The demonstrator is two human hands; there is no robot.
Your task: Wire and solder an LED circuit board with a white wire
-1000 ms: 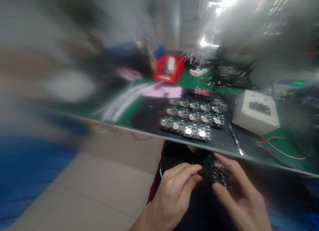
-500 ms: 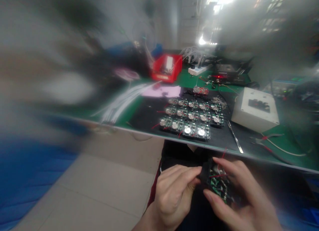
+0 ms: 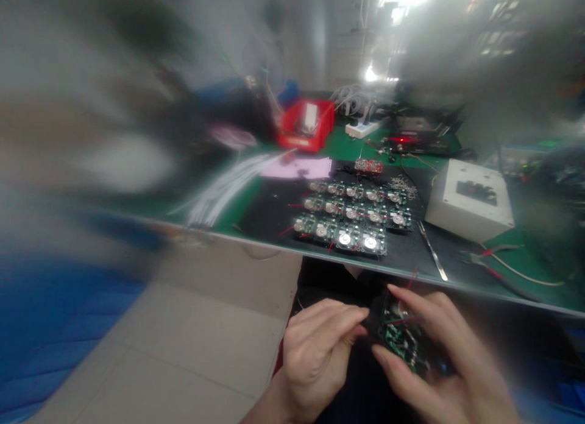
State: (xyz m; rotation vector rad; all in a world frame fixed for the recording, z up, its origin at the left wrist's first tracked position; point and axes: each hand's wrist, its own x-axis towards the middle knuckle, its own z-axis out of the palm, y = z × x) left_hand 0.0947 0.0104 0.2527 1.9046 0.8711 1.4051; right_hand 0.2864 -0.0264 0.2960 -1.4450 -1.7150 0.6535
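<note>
In the head view, a module (image 3: pixel 400 340) lies between the two hands, below the front edge of the bench, over the person's dark lap. The right hand (image 3: pixel 457 357) grasps it, fingers along the far edge and thumb along the near one. The left hand (image 3: pixel 320 345) pinches thumb and forefinger at its black left side; whether a smaller part sits between those tips is hidden. The module's long axis seems to run from the left fingertips toward the right palm, slanting toward the body, though its right end is covered. Both hands touch it, so neither is nearer.

The module's shell is matt black, probably plastic, boxy and straight-edged. Its open face shows a green circuit board crowded with small shiny parts, crossed by a thin red wire (image 3: pixel 402 321).

Beyond the hands, on a smooth black mat (image 3: pixel 274 208), similar boards (image 3: pixel 352 212) stand in three rows, each with a round silvery disc. Ahead of the right hand lie slim metal tweezers (image 3: pixel 432 252); farther right are red-handled pliers (image 3: pixel 479 259) and a hard-edged white box (image 3: pixel 466 209) with a dark grille.
</note>
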